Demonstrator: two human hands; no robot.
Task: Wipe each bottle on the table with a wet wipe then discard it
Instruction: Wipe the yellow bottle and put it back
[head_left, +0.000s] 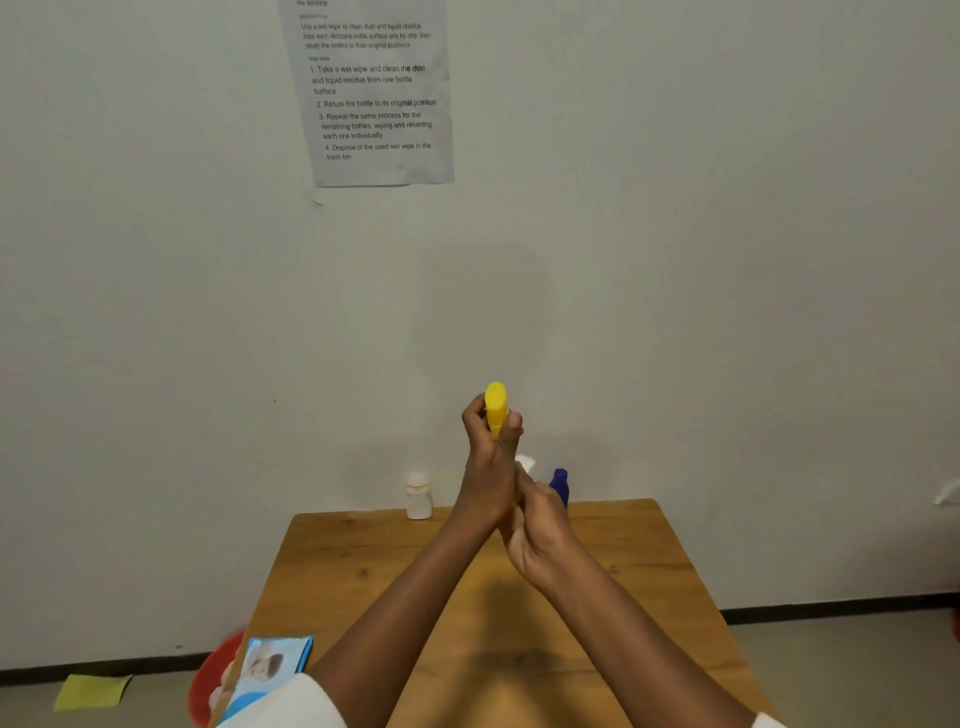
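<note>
My left hand (491, 467) holds a yellow bottle (496, 406) upright above the far end of the wooden table (363, 561), fingers wrapped round its body. Only the bottle's yellow top shows. My right hand (537, 530) sits just below and to the right, closed against the bottle's lower part. A scrap of white wet wipe (525, 462) peeks out above it. A small white roll-on bottle (418, 496) stands at the table's far edge to the left. A blue bottle (560, 486) stands at the far edge, partly hidden behind my right hand.
A blue pack of wet wipes (270, 670) lies at the table's near left corner. A red bin (213, 680) stands on the floor beside it. A yellow sheet (93, 691) lies on the floor at left. An instruction paper (374, 93) hangs on the wall.
</note>
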